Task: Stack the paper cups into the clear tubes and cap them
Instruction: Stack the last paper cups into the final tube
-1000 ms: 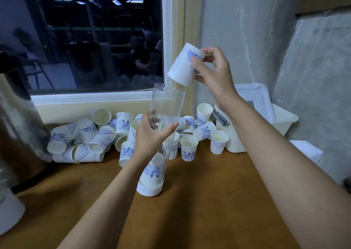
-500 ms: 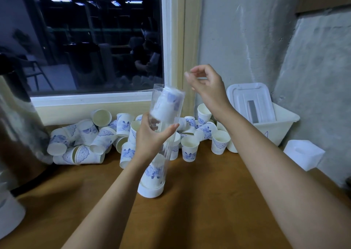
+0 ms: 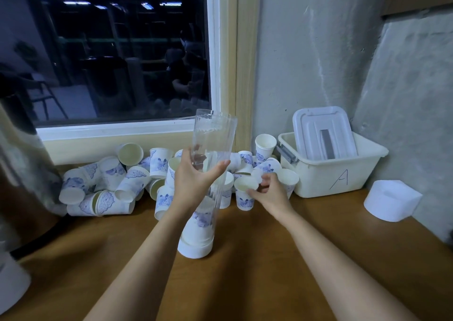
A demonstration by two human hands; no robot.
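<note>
A clear tube (image 3: 213, 134) stands upright on a white base cap (image 3: 195, 249) in the middle of the wooden table. Inside its lower part sit stacked white paper cups with blue print (image 3: 199, 225). My left hand (image 3: 193, 176) grips the tube at mid height. My right hand (image 3: 268, 193) is down among the loose cups, fingers touching the rim of an upright cup (image 3: 245, 195). A heap of loose paper cups (image 3: 110, 186) lies under the window sill.
A cream plastic bin (image 3: 335, 173) marked "A" holds a white lid at the back right. A white cap (image 3: 389, 204) lies at the right by the wall. A large metal urn (image 3: 22, 173) stands at the left.
My right hand dropped its cup into the tube, where it slid down onto the stack. The hand then came down to the upright cups right of the tube.
</note>
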